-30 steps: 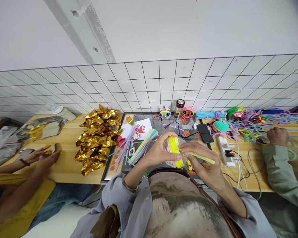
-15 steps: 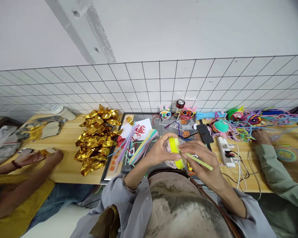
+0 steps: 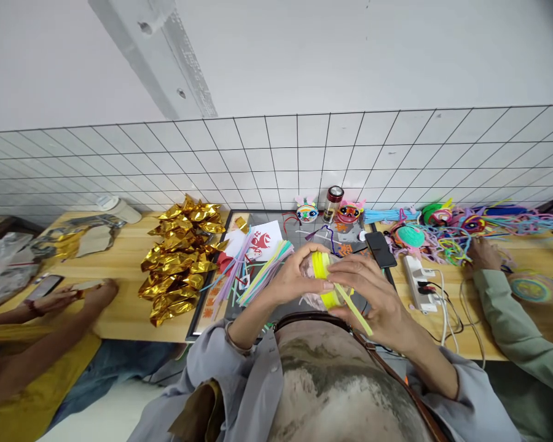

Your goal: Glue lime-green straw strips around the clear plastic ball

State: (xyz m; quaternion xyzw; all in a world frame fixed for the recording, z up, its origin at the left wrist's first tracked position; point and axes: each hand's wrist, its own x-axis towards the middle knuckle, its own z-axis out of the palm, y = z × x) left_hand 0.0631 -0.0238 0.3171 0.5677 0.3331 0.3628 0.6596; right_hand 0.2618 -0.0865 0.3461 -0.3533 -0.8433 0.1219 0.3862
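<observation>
In front of my waist, my left hand (image 3: 291,281) is wrapped round a roundish, partly see-through piece with bright yellow bands (image 3: 321,264) about it. Its thumb lies across the bands. My right hand (image 3: 378,293) is closed against the other side, its fingertips touching the bands. From beneath those fingers a pale yellow strip (image 3: 356,313), like a chenille stem, sticks out toward me. My fingers hide much of the round piece. To the left of my left hand lies a bundle of pastel chenille stems (image 3: 268,273).
Gold foil pieces (image 3: 179,258) are heaped at left. A flask (image 3: 334,199) stands between two decorated round figures at the back. A phone (image 3: 380,248), a power strip (image 3: 419,283) with cables and coloured chenille stems lie at right. Co-workers' hands work on both sides.
My right hand has shifted slightly left over the yellow bands, and the strip's free end has swung down toward me. At far left, the co-worker's hands have moved slightly.
</observation>
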